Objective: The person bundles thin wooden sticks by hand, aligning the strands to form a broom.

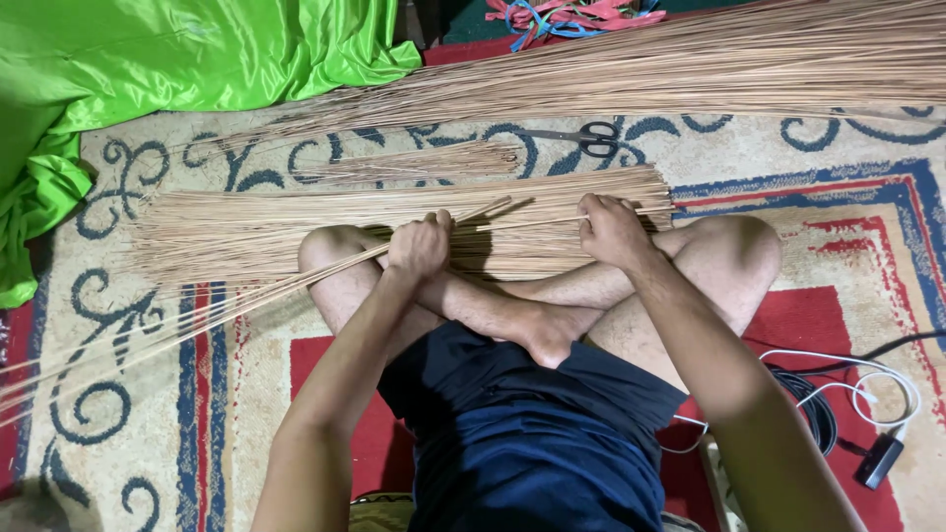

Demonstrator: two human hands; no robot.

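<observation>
Tan, thin dry sticks in a loose bunch [197, 315] trail off to the near left from my left hand [419, 246], whose fingers are clamped around their ends above my crossed legs. To its right, my right hand [613, 232] pinches a single thin stick [532, 223] over the flat pile of cut sticks [394, 222] on the patterned carpet [148, 424]. Judging by this, I am gathering sticks one at a time, so next that stick needs aligning into the left fist; black-handled scissors [581, 138] lie far right.

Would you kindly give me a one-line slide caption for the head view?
Seated cross-legged on a patterned rug, left hand grips a bundle of thin sticks while right hand pinches one stick.
</observation>
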